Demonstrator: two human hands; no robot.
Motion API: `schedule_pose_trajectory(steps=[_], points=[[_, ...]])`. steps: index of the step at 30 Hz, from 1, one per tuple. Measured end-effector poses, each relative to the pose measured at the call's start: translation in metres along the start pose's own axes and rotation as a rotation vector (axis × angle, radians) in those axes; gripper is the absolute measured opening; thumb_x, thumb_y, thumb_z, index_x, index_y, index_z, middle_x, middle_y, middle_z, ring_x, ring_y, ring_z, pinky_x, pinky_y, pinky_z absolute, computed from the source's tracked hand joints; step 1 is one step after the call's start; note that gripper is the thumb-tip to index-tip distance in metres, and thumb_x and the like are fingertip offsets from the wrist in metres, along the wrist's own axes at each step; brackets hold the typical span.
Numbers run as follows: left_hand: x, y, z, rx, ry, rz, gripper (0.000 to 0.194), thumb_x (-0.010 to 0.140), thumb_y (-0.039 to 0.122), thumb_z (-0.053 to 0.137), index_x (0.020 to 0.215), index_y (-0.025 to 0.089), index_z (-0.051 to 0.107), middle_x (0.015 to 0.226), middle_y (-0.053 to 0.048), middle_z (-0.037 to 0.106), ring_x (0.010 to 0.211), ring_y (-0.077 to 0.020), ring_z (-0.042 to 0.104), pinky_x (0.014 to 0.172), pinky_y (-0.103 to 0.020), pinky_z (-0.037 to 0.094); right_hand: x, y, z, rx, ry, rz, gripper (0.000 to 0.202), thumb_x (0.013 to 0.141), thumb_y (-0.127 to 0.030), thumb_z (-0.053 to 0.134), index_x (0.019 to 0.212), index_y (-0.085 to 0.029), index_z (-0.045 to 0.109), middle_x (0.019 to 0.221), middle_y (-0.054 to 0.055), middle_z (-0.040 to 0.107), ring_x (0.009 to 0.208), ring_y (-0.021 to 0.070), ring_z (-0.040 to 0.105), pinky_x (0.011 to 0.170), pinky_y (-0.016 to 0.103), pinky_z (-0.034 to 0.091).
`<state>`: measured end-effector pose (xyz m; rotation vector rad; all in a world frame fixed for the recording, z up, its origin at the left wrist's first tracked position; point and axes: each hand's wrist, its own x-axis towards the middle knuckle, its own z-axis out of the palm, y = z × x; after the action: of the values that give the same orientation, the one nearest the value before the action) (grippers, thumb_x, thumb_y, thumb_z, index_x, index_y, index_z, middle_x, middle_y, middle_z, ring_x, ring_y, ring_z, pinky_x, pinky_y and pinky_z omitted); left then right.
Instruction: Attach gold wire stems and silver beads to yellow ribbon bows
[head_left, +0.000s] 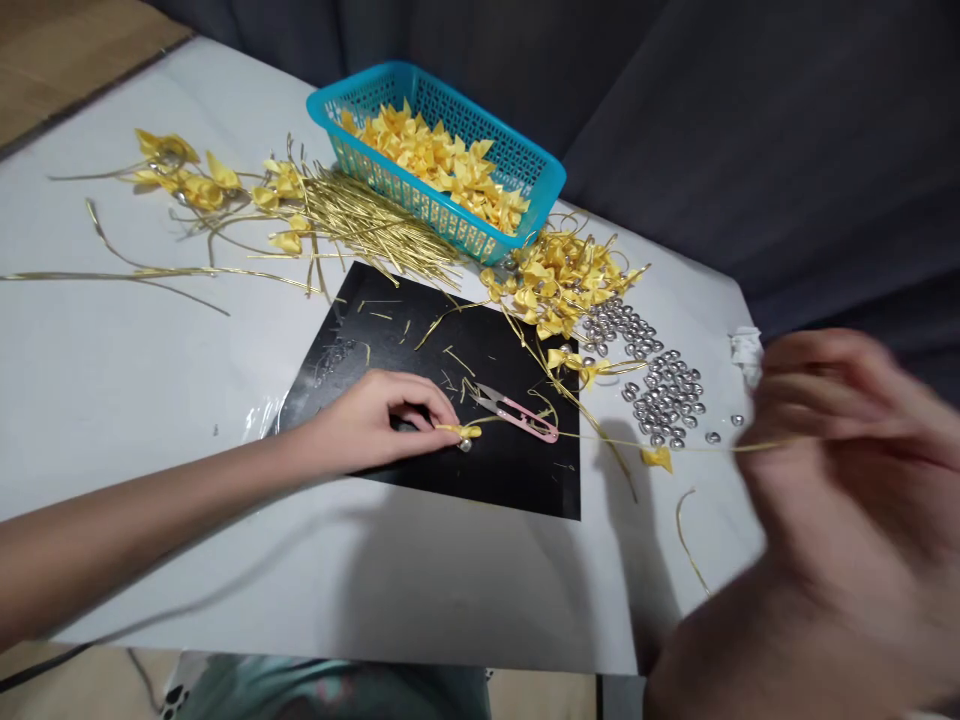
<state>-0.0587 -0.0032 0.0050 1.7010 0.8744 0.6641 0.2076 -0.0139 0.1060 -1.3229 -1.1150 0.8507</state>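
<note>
My left hand pinches a small yellow bow above the black mat. A silver bead hangs at the bow's lower edge. From the bow a thin gold cord runs right, stretched over the pink-handled snips, to my right hand. My right hand is raised near the camera, slightly blurred, with its fingers closed on the cord. The snips lie on the mat with their blades toward my left hand, among short cord scraps.
A blue basket of yellow ribbon pieces stands at the back. Before it lie cut gold cords. Finished-looking bows and silver beads are heaped to the right, more bows to the left. A dark curtain hangs behind.
</note>
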Motion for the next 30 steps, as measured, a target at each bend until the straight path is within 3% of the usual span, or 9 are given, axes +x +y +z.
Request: schedule_pose_trajectory(steps=[2, 5, 7, 11, 15, 18, 24, 28, 30], points=[[0.003, 0.003, -0.004, -0.181, 0.044, -0.192, 0.015, 0.075, 0.029, 0.066, 0.072, 0.014, 0.065, 0.073, -0.005, 0.070, 0.062, -0.0124, 0.063, 0.053, -0.020, 0.047, -0.002, 0.015, 0.031, 0.174, 0.002, 0.245, 0.024, 0.083, -0.015, 0.049, 0.061, -0.019, 0.057, 0.062, -0.002, 0.053, 0.037, 0.0013, 0.029, 0.031, 0.019, 0.026], [0.005, 0.006, -0.006, -0.348, 0.114, -0.301, 0.014, 0.072, 0.027, 0.070, 0.071, 0.014, 0.065, 0.067, -0.002, 0.070, 0.060, -0.0103, 0.062, 0.057, -0.019, 0.048, -0.022, 0.048, 0.069, 0.247, 0.033, 0.284, 0.011, 0.080, -0.024, 0.057, 0.072, -0.020, 0.050, 0.056, -0.007, 0.046, 0.036, 0.0024, 0.024, 0.031, 0.015, 0.022], [0.004, 0.007, -0.006, -0.432, 0.156, -0.333, 0.013, 0.071, 0.025, 0.071, 0.069, 0.014, 0.064, 0.065, 0.000, 0.070, 0.059, -0.0089, 0.063, 0.059, -0.018, 0.048, -0.036, 0.065, 0.085, 0.264, -0.070, 0.345, 0.018, 0.080, -0.032, 0.059, 0.074, -0.021, 0.046, 0.050, -0.010, 0.033, 0.038, 0.0034, 0.021, 0.032, 0.014, 0.018], [0.002, 0.006, -0.005, -0.555, 0.211, -0.391, 0.016, 0.070, 0.020, 0.072, 0.063, 0.014, 0.059, 0.062, 0.001, 0.071, 0.058, -0.0066, 0.064, 0.058, -0.014, 0.047, -0.052, 0.073, 0.097, 0.270, -0.102, 0.461, 0.026, 0.081, -0.039, 0.057, 0.073, -0.021, 0.041, 0.049, -0.011, 0.027, 0.039, 0.0035, 0.016, 0.034, 0.014, 0.015], [0.000, 0.006, -0.002, -0.589, 0.252, -0.381, 0.021, 0.070, 0.020, 0.072, 0.060, 0.015, 0.055, 0.062, 0.000, 0.072, 0.059, -0.0089, 0.066, 0.060, -0.017, 0.049, -0.057, 0.066, 0.100, 0.163, -0.171, 0.454, 0.030, 0.077, -0.042, 0.061, 0.070, -0.020, 0.041, 0.047, -0.012, 0.024, 0.040, 0.0034, 0.015, 0.036, 0.016, 0.014], [-0.001, 0.007, 0.000, -0.587, 0.265, -0.360, 0.022, 0.070, 0.020, 0.072, 0.060, 0.016, 0.053, 0.062, 0.001, 0.072, 0.060, -0.0098, 0.067, 0.061, -0.018, 0.050, -0.061, 0.063, 0.103, -0.037, -0.241, 0.337, 0.025, 0.073, -0.037, 0.065, 0.067, -0.018, 0.049, 0.045, -0.012, 0.021, 0.041, 0.0035, 0.016, 0.038, 0.018, 0.014], [-0.001, 0.007, 0.001, -0.608, 0.299, -0.340, 0.025, 0.070, 0.018, 0.071, 0.062, 0.017, 0.048, 0.058, 0.003, 0.070, 0.058, -0.0091, 0.067, 0.057, -0.016, 0.050, -0.067, 0.068, 0.104, -0.298, -0.230, -0.001, 0.008, 0.075, -0.025, 0.066, 0.075, -0.018, 0.065, 0.044, -0.011, 0.019, 0.039, 0.0040, 0.018, 0.038, 0.019, 0.021], [-0.001, 0.005, 0.001, -0.647, 0.304, -0.311, 0.027, 0.070, 0.015, 0.071, 0.066, 0.018, 0.044, 0.050, 0.009, 0.064, 0.054, -0.0072, 0.066, 0.053, -0.013, 0.048, -0.071, 0.078, 0.096, -0.471, -0.270, -0.361, 0.011, 0.081, -0.021, 0.062, 0.089, -0.023, 0.069, 0.047, -0.007, 0.046, 0.037, 0.0061, 0.035, 0.040, 0.021, 0.034], [0.000, 0.006, 0.001, -0.634, 0.308, -0.312, 0.030, 0.069, 0.015, 0.071, 0.064, 0.018, 0.042, 0.049, 0.009, 0.062, 0.054, -0.0081, 0.066, 0.052, -0.014, 0.048, -0.070, 0.084, 0.090, -0.549, -0.371, -0.532, 0.016, 0.085, -0.019, 0.058, 0.096, -0.025, 0.068, 0.056, -0.003, 0.059, 0.042, 0.0085, 0.047, 0.043, 0.022, 0.040]])
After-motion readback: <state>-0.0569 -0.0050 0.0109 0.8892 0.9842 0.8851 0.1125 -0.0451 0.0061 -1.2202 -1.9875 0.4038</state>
